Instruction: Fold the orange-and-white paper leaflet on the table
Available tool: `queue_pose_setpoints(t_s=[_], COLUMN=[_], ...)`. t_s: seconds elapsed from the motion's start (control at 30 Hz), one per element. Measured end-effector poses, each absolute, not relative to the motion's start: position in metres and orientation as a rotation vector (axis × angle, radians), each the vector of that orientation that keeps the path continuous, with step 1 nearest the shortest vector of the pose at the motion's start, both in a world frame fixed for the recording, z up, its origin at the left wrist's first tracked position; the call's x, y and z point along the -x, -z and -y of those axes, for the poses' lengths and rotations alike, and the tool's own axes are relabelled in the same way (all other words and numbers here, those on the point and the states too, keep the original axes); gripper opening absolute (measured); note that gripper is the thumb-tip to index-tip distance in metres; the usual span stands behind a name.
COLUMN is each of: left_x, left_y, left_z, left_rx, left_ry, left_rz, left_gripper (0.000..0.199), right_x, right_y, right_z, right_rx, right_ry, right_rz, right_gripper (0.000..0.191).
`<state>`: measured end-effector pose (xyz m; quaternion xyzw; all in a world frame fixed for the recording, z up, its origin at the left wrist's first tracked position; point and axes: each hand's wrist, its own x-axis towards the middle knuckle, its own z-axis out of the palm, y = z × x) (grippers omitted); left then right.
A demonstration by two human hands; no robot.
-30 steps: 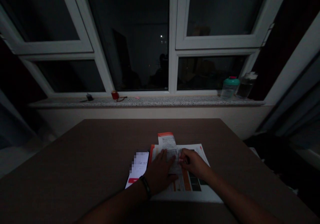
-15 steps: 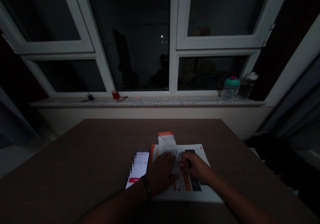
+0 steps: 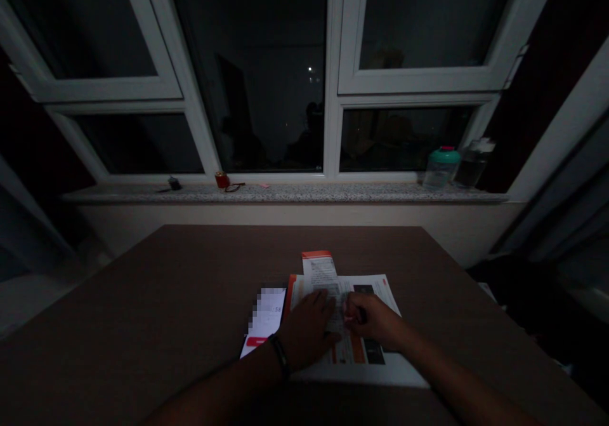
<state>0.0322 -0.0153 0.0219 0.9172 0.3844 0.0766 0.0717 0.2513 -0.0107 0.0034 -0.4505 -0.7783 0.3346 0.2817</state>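
My left hand, with a dark band at its wrist, lies flat with fingers stretched over a narrow printed paper strip. The strip has an orange top edge and sticks out beyond a larger printed sheet or booklet beneath it. Just right of the strip, my right hand is closed, fingers curled and pressed down at the strip's right side. What it pinches is too dark and hidden to make out. Beside my left hand is a phone with a lit screen, partly covered by my forearm.
The brown table reaches to a wall below a window. On the stone sill stand a bottle with a teal lid, a clear bottle, a small red jar and a small dark bottle. The room is dim.
The view has shifted very slightly. Both hands, the strip and the sheet keep practically the same places relative to each other.
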Motion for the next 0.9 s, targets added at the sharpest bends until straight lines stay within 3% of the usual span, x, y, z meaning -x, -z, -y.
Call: queue_pose_setpoints(t_s=[0.17, 0.4, 0.9], left_x=[-0.03, -0.023, 0.006], left_y=[-0.02, -0.028, -0.039], left_z=[0.014, 0.007, -0.03], left_rx=[-2.776, -2.78, -2.592], left_ry=[-0.214, -0.19, -0.054], left_rz=[-1.146, -1.045, -0.74], left_gripper=[0.064, 0.049, 0.081], right_x=[-0.252, -0.248, -0.252], right_y=[-0.007, -0.001, -0.005], right_z=[0.014, 0.005, 0.012], right_rx=[1.19, 1.259, 1.166], right_ry=[-0.9, -0.794, -0.99], right_rz=[2.148, 2.031, 2.128], right_gripper=[0.015, 0.012, 0.013])
